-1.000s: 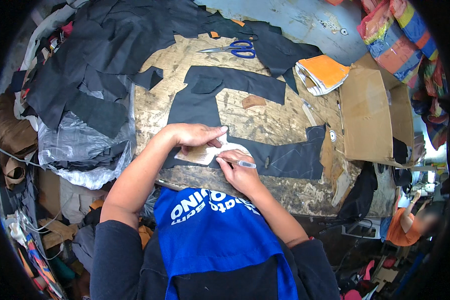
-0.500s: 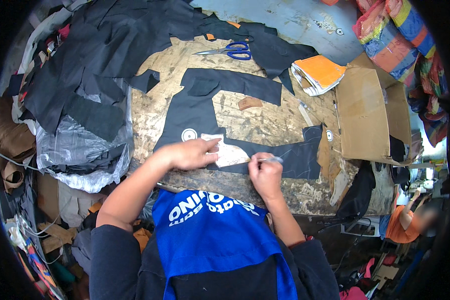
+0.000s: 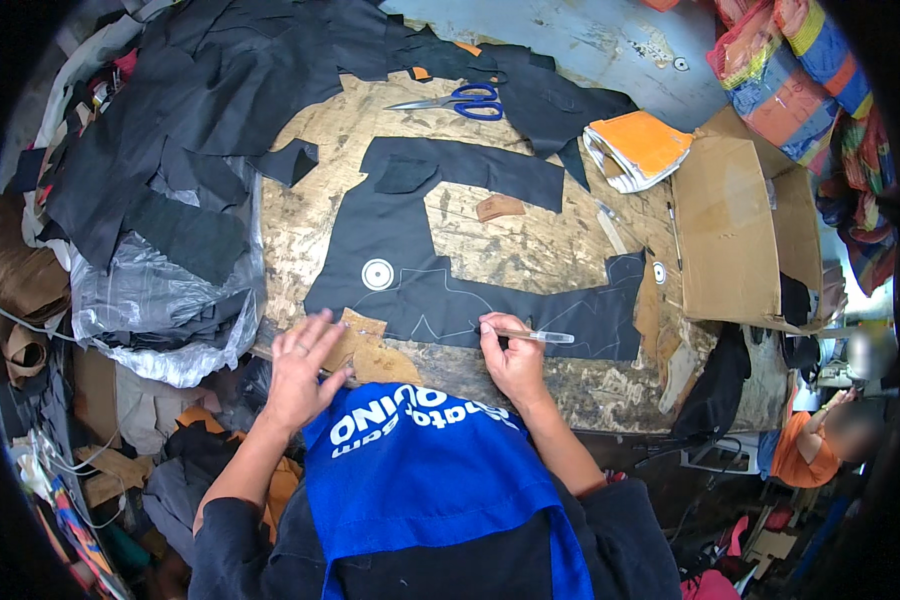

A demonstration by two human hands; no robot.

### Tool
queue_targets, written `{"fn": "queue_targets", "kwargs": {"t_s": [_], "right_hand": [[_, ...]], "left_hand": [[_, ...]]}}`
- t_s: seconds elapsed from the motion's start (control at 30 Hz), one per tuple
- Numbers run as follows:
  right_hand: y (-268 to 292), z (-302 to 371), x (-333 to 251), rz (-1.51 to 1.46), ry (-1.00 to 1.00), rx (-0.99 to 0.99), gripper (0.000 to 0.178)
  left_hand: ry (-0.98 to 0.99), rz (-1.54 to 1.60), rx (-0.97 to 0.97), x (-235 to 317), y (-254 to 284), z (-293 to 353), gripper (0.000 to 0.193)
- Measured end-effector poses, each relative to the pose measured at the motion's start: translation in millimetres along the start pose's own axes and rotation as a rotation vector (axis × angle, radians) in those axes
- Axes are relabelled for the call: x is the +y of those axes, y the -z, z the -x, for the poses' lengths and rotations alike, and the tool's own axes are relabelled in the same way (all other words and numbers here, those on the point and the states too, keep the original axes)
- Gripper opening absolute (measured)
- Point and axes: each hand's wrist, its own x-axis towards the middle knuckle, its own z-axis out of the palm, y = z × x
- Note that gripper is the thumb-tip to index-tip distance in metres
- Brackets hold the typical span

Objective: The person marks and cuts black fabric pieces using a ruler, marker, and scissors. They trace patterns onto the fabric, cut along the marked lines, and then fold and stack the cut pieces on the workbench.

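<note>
My left hand is at the table's front edge, fingers spread, right beside a tan pattern piece. Whether the fingers touch that piece, I cannot tell. A slim pen with a clear barrel is pinched in my right hand, its silvery end pointing right. Under the right fingertips lies a black sheet of leather-like material, bearing thin pale outlines with a pointed notch. A white disc with a dark ring rests on the sheet's left part.
Blue-handled scissors lie at the back. Black material is heaped at the left, above a clear plastic bag. A folded orange-and-white bundle and an open cardboard box stand right. A person in orange is farther right.
The white pattern piece under my left hand has left the black sheet, baring the outline. My left hand has moved left and nearer me, where the tan piece now shows. The right hand keeps the pen.
</note>
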Motion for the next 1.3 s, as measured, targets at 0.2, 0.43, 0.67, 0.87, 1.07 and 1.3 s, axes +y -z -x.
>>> {"fn": "queue_targets", "kwargs": {"t_s": [0.2, 0.43, 0.67, 0.87, 1.07, 1.3], "right_hand": [[-1, -2, -6, 0.017, 0.038, 0.083, 0.01], [15, -2, -44, -0.49, -0.146, -0.28, 0.025], [59, 7, -36, -0.372, -0.289, -0.104, 0.03], [198, 32, 18, -0.475, -0.355, 0.671, 0.036], [197, 4, 34, 0.533, -0.349, 0.758, 0.034], [31, -116, 38, 0.353, -0.231, 0.18, 0.031]], "left_hand": [[0.2, -0.014, 0.011, -6, 5, -10, 0.067], [0.089, 0.359, 0.125, 28, 21, -22, 0.038], [-0.052, 0.441, 0.13, 73, -9, -60, 0.044], [0.018, 0.333, 0.321, 32, -14, -70, 0.047], [0.207, 0.137, 0.496, -13, -15, -53, 0.045], [0.302, -0.015, 0.515, -26, -26, -26, 0.043]]}}
